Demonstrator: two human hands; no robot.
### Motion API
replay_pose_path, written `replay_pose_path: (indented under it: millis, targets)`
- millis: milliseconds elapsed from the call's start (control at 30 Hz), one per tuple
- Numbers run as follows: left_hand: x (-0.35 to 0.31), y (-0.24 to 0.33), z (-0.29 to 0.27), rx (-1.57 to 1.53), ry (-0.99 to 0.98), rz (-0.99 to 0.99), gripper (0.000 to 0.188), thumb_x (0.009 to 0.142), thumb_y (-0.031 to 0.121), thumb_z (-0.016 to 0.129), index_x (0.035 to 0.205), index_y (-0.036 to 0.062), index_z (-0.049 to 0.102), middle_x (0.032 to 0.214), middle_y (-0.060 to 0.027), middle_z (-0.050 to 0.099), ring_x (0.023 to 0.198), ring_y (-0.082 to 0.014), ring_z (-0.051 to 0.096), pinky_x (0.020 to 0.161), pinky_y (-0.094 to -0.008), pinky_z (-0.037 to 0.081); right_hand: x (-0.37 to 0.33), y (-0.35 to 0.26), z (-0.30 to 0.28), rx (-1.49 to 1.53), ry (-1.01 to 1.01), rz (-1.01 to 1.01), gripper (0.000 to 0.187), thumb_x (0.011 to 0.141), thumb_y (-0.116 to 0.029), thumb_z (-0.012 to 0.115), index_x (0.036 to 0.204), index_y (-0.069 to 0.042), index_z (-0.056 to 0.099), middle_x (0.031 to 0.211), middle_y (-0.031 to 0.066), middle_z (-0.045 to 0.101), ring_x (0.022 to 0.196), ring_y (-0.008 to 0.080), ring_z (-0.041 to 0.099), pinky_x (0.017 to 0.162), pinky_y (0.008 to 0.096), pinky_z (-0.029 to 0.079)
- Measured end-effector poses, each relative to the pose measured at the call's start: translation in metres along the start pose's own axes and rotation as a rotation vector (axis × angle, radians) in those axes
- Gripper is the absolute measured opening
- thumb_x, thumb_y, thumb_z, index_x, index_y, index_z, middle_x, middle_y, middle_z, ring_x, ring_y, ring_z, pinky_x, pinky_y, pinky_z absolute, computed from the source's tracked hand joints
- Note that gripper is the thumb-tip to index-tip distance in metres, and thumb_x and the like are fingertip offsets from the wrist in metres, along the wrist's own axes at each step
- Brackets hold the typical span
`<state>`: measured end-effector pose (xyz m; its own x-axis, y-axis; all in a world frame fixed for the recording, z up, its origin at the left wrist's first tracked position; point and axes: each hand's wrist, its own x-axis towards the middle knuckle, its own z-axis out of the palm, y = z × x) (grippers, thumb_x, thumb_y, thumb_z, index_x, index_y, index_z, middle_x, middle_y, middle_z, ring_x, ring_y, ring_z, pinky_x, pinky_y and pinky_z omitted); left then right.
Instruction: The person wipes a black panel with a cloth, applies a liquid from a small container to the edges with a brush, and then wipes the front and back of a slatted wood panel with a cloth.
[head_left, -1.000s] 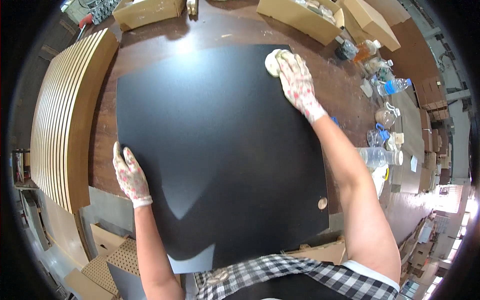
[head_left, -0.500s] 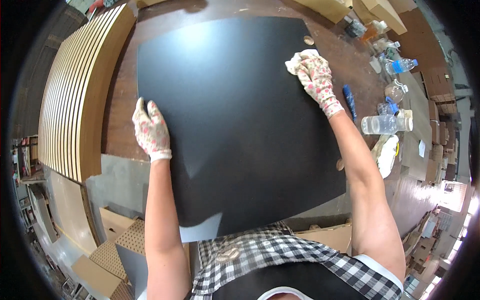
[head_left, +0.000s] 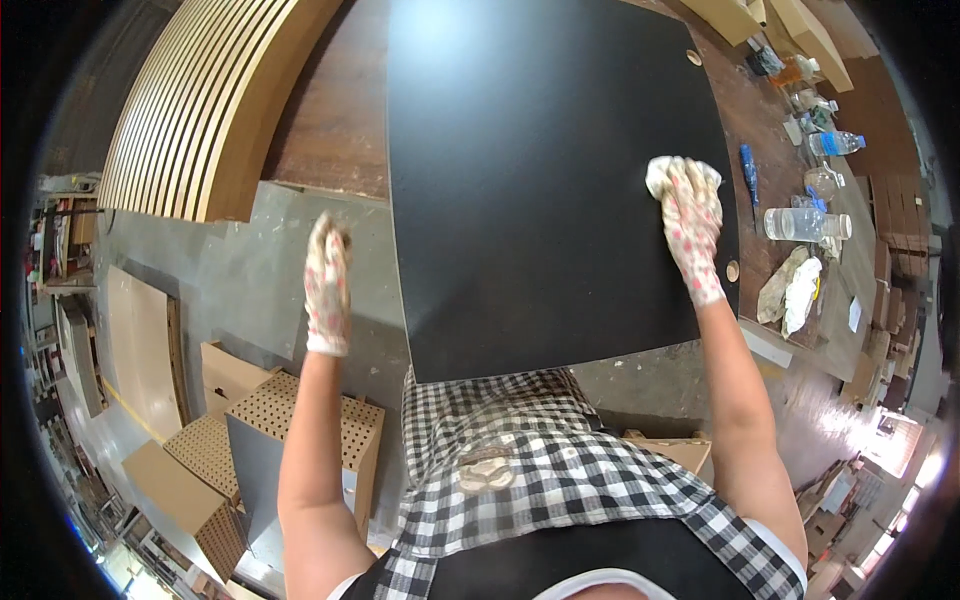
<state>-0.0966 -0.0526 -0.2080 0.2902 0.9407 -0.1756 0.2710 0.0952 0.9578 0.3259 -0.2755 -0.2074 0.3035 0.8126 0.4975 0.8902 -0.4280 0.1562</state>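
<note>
A large black panel (head_left: 545, 200) lies flat on a brown worktable, its near edge reaching out over my checked apron. My right hand (head_left: 692, 220), in a floral-print glove, presses a crumpled white cloth (head_left: 660, 176) onto the panel's right part. The cloth bunches under the fingertips. My left hand (head_left: 328, 285), gloved alike, hangs in the air left of the panel, apart from its edge. Its fingers stretch forward, slightly blurred, with nothing visible in them. Two round holes, a far hole (head_left: 693, 58) and a near hole (head_left: 733, 271), sit along the panel's right edge.
Slatted stacked boards (head_left: 215, 110) stand at the far left. Right of the panel are a blue-handled tool (head_left: 749, 174), a clear jar (head_left: 800, 224), several bottles and rags (head_left: 800, 296). Perforated boards (head_left: 300, 415) and cardboard occupy the floor at lower left.
My left hand has come off the panel's left edge and moved away from it. With the cloth, my right hand has slid nearer along the panel's right side. The whole view has shifted.
</note>
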Motion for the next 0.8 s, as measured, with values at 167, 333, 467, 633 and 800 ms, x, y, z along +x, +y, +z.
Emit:
replay_pose_path:
  millis: [167, 333, 467, 633, 800]
  targets:
    - [-0.052, -0.074, -0.044, -0.921, -0.329, -0.340, 0.055, 0.100, 0.033, 0.045, 0.141, -0.0009, 0.033, 0.110, -0.0112, 0.059, 0.091, -0.0174, 0.058, 0.077, -0.0248, 0.047, 0.066, -0.224, -0.071, 0.520, -0.168, -0.321, 0.019, 0.080, -0.028, 0.052, 0.082, -0.016, 0.067, 0.089, 0.0071, 0.066, 0.090, 0.0285, 0.060, 0.083, 0.0425, 0.046]
    - [-0.074, -0.064, -0.045, -0.988, -0.303, -0.403, 0.049, 0.100, 0.031, 0.043, 0.135, -0.0029, 0.037, 0.098, -0.0104, 0.059, 0.081, -0.0146, 0.056, 0.067, -0.0223, 0.046, -0.045, -0.256, -0.100, 0.963, -0.224, -0.605, 0.033, 0.076, -0.022, 0.063, 0.109, -0.018, 0.064, 0.124, 0.0095, 0.058, 0.120, 0.0299, 0.051, 0.105, 0.0473, 0.036]
    - [-0.100, -0.048, -0.025, -0.562, -0.177, -0.556, 0.052, 0.100, 0.035, 0.043, 0.136, -0.0015, 0.036, 0.097, -0.0094, 0.056, 0.080, -0.0150, 0.055, 0.067, -0.0251, 0.047, -0.077, -0.109, -0.090, 0.452, -0.330, 0.004, 0.023, 0.082, -0.013, 0.058, 0.104, -0.012, 0.063, 0.112, 0.0107, 0.060, 0.107, 0.0269, 0.056, 0.087, 0.0399, 0.047]
    - [-0.116, -0.020, 0.005, -0.820, -0.349, -0.549, 0.050, 0.101, 0.031, 0.044, 0.140, 0.0014, 0.033, 0.087, 0.0020, 0.036, 0.072, -0.0053, 0.037, 0.060, -0.0183, 0.034, -0.055, -0.112, -0.086, 0.196, -0.020, 0.064, 0.014, 0.088, -0.018, 0.051, 0.090, -0.010, 0.062, 0.093, 0.0111, 0.062, 0.090, 0.0317, 0.057, 0.080, 0.0456, 0.046]
    - [-0.110, -0.017, -0.004, -0.559, -0.423, -0.531, 0.049, 0.100, 0.040, 0.043, 0.136, 0.0063, 0.044, 0.084, 0.0093, 0.049, 0.069, 0.0021, 0.043, 0.057, -0.0140, 0.038, -0.087, -0.227, -0.109, 0.498, -0.265, -0.128, 0.023, 0.082, -0.026, 0.055, 0.094, -0.009, 0.063, 0.095, 0.0108, 0.063, 0.091, 0.0297, 0.058, 0.082, 0.0465, 0.044]
